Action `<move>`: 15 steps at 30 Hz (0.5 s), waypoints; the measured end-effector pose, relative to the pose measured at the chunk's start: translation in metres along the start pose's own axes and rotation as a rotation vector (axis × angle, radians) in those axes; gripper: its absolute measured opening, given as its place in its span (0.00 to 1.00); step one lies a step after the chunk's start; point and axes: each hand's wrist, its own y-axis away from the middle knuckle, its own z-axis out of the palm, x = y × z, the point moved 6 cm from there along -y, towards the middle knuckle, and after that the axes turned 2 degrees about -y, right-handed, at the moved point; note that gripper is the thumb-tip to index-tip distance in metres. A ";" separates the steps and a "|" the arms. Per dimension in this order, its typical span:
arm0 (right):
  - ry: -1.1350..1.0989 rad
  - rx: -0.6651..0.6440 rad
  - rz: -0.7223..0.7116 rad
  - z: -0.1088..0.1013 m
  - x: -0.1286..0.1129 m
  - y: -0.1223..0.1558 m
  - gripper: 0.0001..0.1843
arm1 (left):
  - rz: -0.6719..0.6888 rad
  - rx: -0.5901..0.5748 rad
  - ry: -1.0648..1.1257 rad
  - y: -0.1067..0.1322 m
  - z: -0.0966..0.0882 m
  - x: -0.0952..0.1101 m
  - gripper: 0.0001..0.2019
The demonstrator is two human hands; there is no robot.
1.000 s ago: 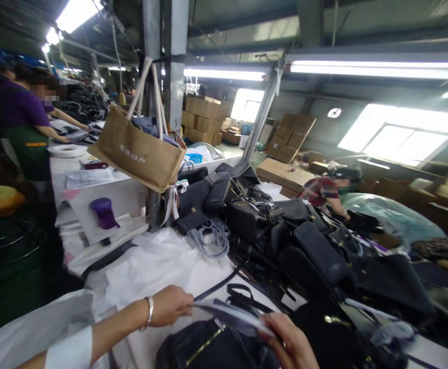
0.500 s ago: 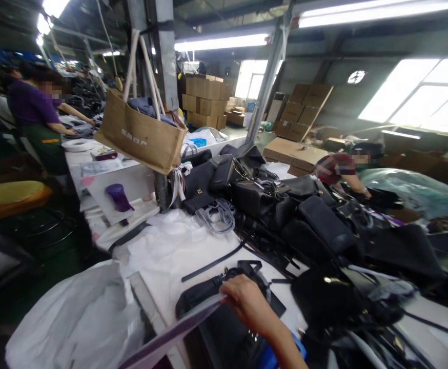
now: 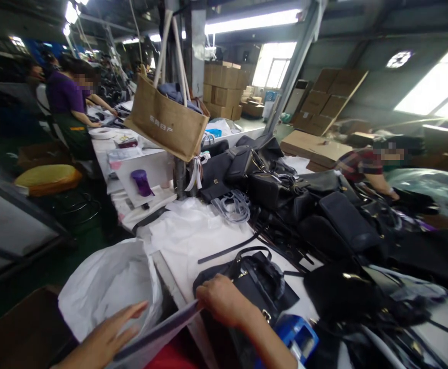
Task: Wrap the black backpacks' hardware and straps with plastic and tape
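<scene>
My right hand (image 3: 221, 301) is closed on one end of a translucent plastic sheet (image 3: 162, 330) with a dark band along its upper edge. From there the sheet slants down to the lower left. Close to its other end is my left hand (image 3: 110, 333), fingers stretched out and apart; I cannot tell whether it touches the sheet. Just beyond my right hand, a black handbag (image 3: 260, 282) with handles and gold-coloured fittings lies on the white table (image 3: 185, 241). A blue tool or dispenser (image 3: 295, 335) sits beside the handbag, partly behind my right forearm.
A white plastic liner bag (image 3: 104, 287) gapes at the table's left edge. Black handbags (image 3: 347, 220) are heaped to the right, near coiled clear tubing (image 3: 231, 206). A tan tote (image 3: 166, 120) hangs on a post. One co-worker (image 3: 68, 97) stands left; another (image 3: 366, 164) bends at right.
My left hand has come into view at the lower left. My right hand has moved slightly left with the sheet, uncovering more of the handbag. The view has swung left.
</scene>
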 end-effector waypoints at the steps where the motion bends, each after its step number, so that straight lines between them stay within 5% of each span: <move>1: 0.022 -0.002 0.009 -0.001 -0.004 -0.002 0.05 | 0.061 -0.070 0.040 -0.006 0.013 0.016 0.28; 4: 0.061 0.013 0.046 -0.001 -0.013 -0.003 0.05 | 0.257 -0.286 0.080 -0.030 0.053 0.068 0.24; 7: 0.009 0.042 0.129 0.000 -0.009 0.000 0.05 | 0.257 -0.465 0.197 -0.050 0.084 0.090 0.21; 12: -0.111 0.080 0.281 -0.002 0.025 0.022 0.24 | 0.148 -0.547 0.400 -0.069 0.098 0.070 0.22; 15: -0.129 0.041 0.310 -0.001 0.047 0.030 0.19 | 0.070 -0.513 0.432 -0.078 0.095 0.057 0.22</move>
